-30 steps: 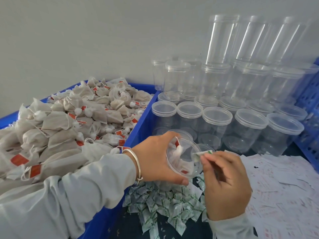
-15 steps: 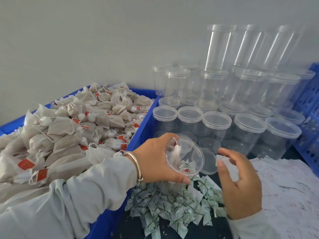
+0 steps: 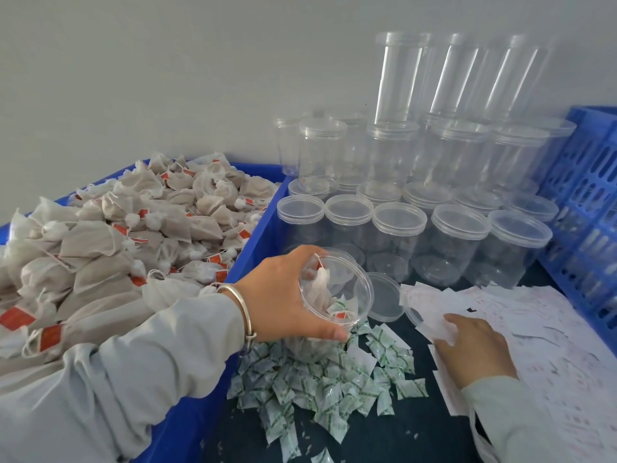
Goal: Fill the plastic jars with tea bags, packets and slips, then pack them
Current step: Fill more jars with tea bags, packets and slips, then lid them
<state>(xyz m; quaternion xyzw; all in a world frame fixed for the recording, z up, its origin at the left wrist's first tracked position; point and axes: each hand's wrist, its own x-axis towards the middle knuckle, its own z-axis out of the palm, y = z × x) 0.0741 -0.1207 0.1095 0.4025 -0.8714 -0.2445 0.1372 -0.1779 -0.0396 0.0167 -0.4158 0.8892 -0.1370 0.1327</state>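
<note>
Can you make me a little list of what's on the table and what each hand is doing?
left hand: grips the open jar, tilted toward the camera
in the jar: tea bags and a green-printed packet
right hand: picking up a paper slip from the slips
loose lid: lies beside the jar
packet pile: below the jar
tea bag bin: blue, heaped, on the left
empty jars: lidded, stacked at the back

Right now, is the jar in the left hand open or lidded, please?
Open. The jar shows a bare rim with tea bags inside; a loose lid lies beside it.
</note>
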